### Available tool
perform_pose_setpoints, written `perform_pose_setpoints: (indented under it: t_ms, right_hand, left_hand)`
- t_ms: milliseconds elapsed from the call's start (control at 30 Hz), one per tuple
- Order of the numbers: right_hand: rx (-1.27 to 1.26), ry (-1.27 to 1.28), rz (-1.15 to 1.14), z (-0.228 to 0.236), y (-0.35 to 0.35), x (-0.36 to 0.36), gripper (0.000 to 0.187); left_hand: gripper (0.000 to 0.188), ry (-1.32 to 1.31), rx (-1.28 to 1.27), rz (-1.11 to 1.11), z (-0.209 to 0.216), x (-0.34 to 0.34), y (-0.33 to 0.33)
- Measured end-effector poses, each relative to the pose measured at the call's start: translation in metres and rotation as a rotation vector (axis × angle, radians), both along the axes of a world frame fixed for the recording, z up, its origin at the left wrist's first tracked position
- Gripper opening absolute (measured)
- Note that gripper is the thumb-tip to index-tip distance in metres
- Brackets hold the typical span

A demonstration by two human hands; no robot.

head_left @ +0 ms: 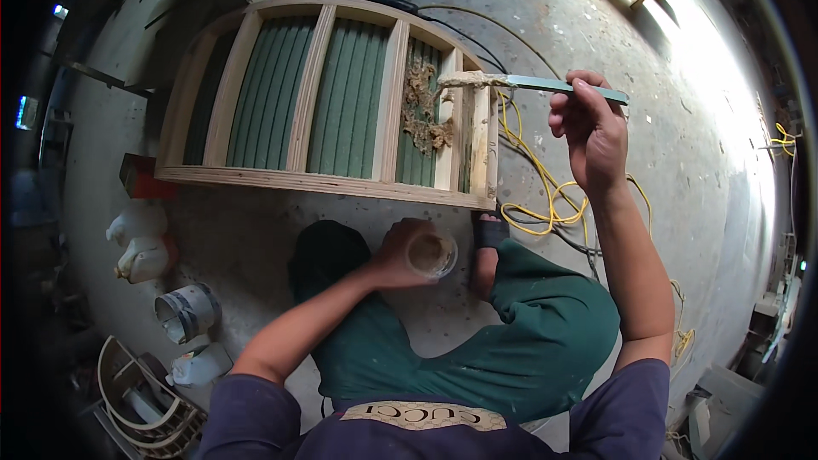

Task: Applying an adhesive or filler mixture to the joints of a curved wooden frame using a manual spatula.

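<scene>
My left hand (394, 257) is wrapped round a clear cup (432, 254) with tan paste in it, low between my knees. In my right hand (594, 132) is a thin flat stick (545, 83), pinched near its outer end. Paste coats the stick's far end, which is over the right-hand ribs of a curved wooden frame (324, 181); whether it touches the wood I cannot tell. Green slats (345, 102) line the frame between its ribs. Brown, fibrous-looking clumps (423, 111) stick to the slats in one right-hand bay.
Yellow cable (545, 172) and black cable loop over the concrete floor right of the frame. To the left stand white jugs (141, 257), a paint-smeared bucket (187, 311) and a red container (145, 176). Another curved wooden piece (128, 383) lies at lower left.
</scene>
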State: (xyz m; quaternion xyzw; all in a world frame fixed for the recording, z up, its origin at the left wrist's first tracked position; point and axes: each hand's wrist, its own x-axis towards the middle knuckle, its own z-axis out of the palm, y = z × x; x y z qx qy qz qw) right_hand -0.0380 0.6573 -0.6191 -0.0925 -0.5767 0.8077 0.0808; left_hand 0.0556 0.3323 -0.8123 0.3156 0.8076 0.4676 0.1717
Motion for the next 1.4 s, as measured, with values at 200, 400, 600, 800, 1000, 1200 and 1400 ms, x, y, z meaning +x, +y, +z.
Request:
perform_pose_setpoints:
  t_ms: [200, 400, 600, 800, 1000, 1200, 1400]
  right_hand:
    - [-0.026, 0.039, -0.047, -0.017, 0.007, -0.007, 0.02]
    - [0.008, 0.079, -0.069, -0.015, 0.005, -0.013, 0.021]
    - [-0.001, 0.125, -0.034, -0.012, -0.002, -0.024, 0.022]
    - [0.062, 0.058, -0.025, -0.016, -0.008, -0.026, 0.023]
    - [0.107, 0.0, 0.025, -0.014, -0.015, -0.029, 0.028]
    - [0.119, -0.001, 0.037, -0.019, -0.01, -0.032, 0.032]
    - [-0.02, 0.041, 0.098, -0.038, -0.012, -0.047, 0.031]
  left_hand:
    - [0.095, -0.07, -0.105, -0.217, -0.073, -0.04, 0.032]
    - [0.102, -0.311, -0.351, -0.154, -0.129, -0.036, 0.041]
    - [0.104, -0.283, -0.278, 0.007, -0.143, -0.028, 0.048]
    - [0.105, -0.357, -0.343, -0.01, -0.149, -0.028, 0.035]
    - [0.082, -0.388, -0.39, 0.001, -0.166, -0.024, 0.014]
    - [0.048, -0.19, -0.908, 0.034, -0.082, -0.029, 0.011]
    - [0.046, -0.323, -0.412, -0.403, 0.11, -0.016, -0.046]
